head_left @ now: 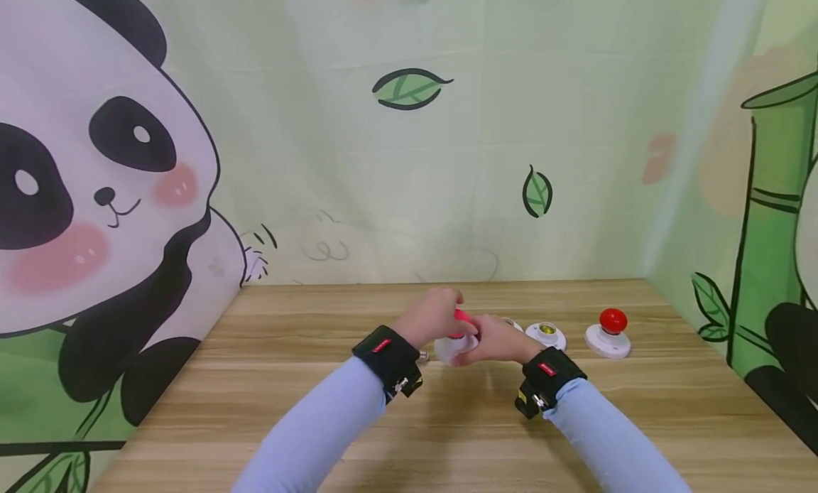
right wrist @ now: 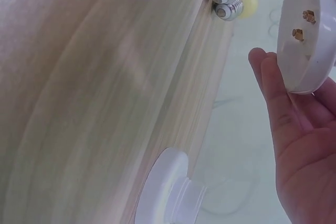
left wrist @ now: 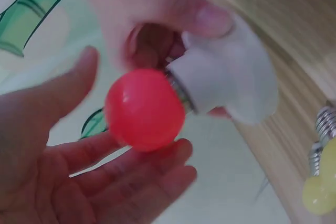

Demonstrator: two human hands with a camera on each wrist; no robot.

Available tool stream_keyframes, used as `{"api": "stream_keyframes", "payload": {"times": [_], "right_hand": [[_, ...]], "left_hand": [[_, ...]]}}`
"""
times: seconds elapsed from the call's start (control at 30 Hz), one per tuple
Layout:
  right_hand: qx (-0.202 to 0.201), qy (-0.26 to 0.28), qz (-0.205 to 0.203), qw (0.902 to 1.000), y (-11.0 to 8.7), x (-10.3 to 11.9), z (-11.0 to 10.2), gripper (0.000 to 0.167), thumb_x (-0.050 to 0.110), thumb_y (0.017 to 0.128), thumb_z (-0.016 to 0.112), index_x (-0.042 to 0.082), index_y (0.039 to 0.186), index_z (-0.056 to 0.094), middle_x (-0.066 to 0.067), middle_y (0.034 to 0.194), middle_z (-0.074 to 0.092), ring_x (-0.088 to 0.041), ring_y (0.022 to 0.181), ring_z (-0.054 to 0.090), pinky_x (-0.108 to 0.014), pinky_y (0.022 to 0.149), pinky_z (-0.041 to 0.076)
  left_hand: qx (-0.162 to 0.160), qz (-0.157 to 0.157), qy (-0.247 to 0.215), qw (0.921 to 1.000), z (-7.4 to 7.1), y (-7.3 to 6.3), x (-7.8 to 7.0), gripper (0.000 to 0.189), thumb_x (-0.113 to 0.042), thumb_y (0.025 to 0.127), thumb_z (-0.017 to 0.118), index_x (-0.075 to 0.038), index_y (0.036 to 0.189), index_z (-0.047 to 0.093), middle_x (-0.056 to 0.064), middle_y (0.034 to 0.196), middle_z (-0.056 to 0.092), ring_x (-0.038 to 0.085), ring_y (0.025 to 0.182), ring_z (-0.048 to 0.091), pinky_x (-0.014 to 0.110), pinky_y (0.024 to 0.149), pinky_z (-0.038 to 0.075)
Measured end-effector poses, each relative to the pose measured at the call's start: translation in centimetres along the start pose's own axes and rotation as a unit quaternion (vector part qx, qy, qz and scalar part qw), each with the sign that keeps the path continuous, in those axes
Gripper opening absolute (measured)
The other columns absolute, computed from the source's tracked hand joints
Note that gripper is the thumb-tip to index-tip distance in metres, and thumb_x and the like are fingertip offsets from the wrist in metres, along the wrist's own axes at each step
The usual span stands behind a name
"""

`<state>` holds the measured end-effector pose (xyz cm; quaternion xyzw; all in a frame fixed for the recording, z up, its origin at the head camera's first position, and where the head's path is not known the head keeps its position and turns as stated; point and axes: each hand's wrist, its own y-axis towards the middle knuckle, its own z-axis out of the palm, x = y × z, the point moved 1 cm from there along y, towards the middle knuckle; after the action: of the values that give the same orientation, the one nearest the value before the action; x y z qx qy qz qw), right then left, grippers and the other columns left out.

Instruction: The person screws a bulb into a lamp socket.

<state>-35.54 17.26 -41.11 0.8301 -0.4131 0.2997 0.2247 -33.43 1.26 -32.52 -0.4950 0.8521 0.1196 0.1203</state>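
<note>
A white lamp socket [left wrist: 239,72] is held by my right hand [head_left: 501,339], whose thumb lies on the round base. In the right wrist view the underside of the socket base [right wrist: 302,40] shows brass screws. A red light bulb [left wrist: 144,109] sits in the socket's mouth, with part of its metal thread showing. My left hand [left wrist: 105,177] is around the bulb, fingers extended along its lower side and thumb apart from it. In the head view the hands hide most of the bulb and socket.
Yellow bulbs [left wrist: 321,177] lie on the wooden table [head_left: 307,322] near the left hand. To the right stand an unfilled white socket [head_left: 546,335] and a socket carrying a red bulb [head_left: 613,321]. Another socket [head_left: 511,324] is partly hidden behind the right hand.
</note>
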Motion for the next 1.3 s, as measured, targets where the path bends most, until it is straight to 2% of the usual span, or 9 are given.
{"api": "stream_keyframes", "payload": {"times": [0.1,0.27,0.4,0.5,0.63,0.77,0.9,1.07,1.3], "right_hand": [[0.002,0.005,0.001,1.0000,0.0,-0.1,0.0,0.061,0.033,0.073,0.083,0.010,0.125,0.059,-0.004,0.111,0.068,-0.017,0.098,0.062,-0.037,0.088,0.051],[-0.006,0.004,0.003,1.0000,0.0,0.0,-0.1,0.063,0.034,0.073,0.083,0.009,0.126,0.058,-0.006,0.112,0.068,-0.018,0.100,0.063,-0.042,0.091,0.049],[-0.011,0.009,-0.007,0.9999,0.0,-0.1,-0.2,0.062,0.030,0.073,0.083,0.006,0.125,0.058,-0.008,0.111,0.067,-0.018,0.098,0.062,-0.041,0.091,0.049],[-0.011,0.021,-0.010,0.9997,0.0,-0.1,-0.3,0.061,0.027,0.074,0.083,0.004,0.124,0.058,-0.009,0.110,0.067,-0.018,0.097,0.061,-0.039,0.091,0.049],[-0.011,0.021,-0.012,0.9996,0.0,-0.2,-0.4,0.061,0.027,0.074,0.083,0.003,0.124,0.058,-0.010,0.109,0.067,-0.018,0.097,0.062,-0.039,0.090,0.049],[-0.013,0.021,-0.014,0.9996,0.0,-0.2,-0.4,0.060,0.028,0.074,0.083,0.004,0.123,0.059,-0.008,0.110,0.067,-0.018,0.097,0.061,-0.039,0.090,0.049],[-0.016,0.019,-0.025,0.9994,-0.1,-0.2,-0.2,0.057,0.028,0.073,0.084,0.005,0.120,0.061,-0.007,0.108,0.067,-0.017,0.096,0.061,-0.036,0.089,0.049],[-0.010,0.030,-0.019,0.9993,-0.7,-0.6,-0.5,0.057,0.025,0.073,0.083,0.003,0.121,0.060,-0.008,0.108,0.067,-0.017,0.097,0.061,-0.036,0.089,0.049],[-0.034,0.041,0.018,0.9984,-2.7,-0.3,-3.4,0.067,0.027,0.078,0.080,0.002,0.133,0.050,-0.015,0.121,0.061,-0.027,0.106,0.057,-0.048,0.095,0.046]], "left_hand": [[0.014,-0.026,-0.004,0.9996,-1.3,0.0,0.6,0.053,-0.040,0.087,0.070,-0.003,0.124,0.061,0.011,0.118,0.067,0.022,0.099,0.065,0.035,0.086,0.052],[0.025,-0.090,0.043,0.9947,-4.7,0.0,2.7,0.048,-0.044,0.092,0.062,-0.007,0.123,0.061,0.009,0.119,0.066,0.024,0.102,0.064,0.039,0.084,0.052],[0.026,-0.127,0.071,0.9889,-7.3,-0.1,6.0,0.035,-0.040,0.094,0.060,-0.007,0.105,0.066,0.004,0.101,0.067,0.019,0.086,0.061,0.035,0.074,0.050],[0.028,-0.164,0.071,0.9835,-8.3,-0.5,9.2,0.032,-0.039,0.094,0.060,-0.008,0.085,0.064,0.002,0.080,0.056,0.017,0.072,0.052,0.032,0.065,0.043],[0.045,-0.212,0.058,0.9746,-8.1,-1.8,13.3,0.033,-0.037,0.092,0.063,-0.005,0.084,0.067,0.002,0.075,0.055,0.017,0.069,0.050,0.033,0.064,0.042],[0.080,-0.247,0.039,0.9649,-6.8,-3.3,16.6,0.035,-0.035,0.093,0.062,-0.003,0.104,0.070,0.008,0.085,0.066,0.018,0.071,0.057,0.033,0.068,0.046],[0.103,-0.266,0.031,0.9580,-5.3,-4.7,18.7,0.035,-0.032,0.091,0.066,-0.003,0.109,0.070,0.016,0.103,0.070,0.025,0.085,0.064,0.039,0.079,0.050],[0.115,-0.274,0.022,0.9546,-4.1,-5.2,20.2,0.035,-0.032,0.089,0.067,-0.004,0.109,0.071,0.020,0.122,0.064,0.035,0.109,0.060,0.047,0.091,0.048],[0.111,-0.272,0.026,0.9554,-4.7,-5.6,20.1,0.040,-0.033,0.091,0.063,-0.001,0.115,0.068,0.020,0.120,0.064,0.033,0.106,0.060,0.048,0.092,0.047]]}}
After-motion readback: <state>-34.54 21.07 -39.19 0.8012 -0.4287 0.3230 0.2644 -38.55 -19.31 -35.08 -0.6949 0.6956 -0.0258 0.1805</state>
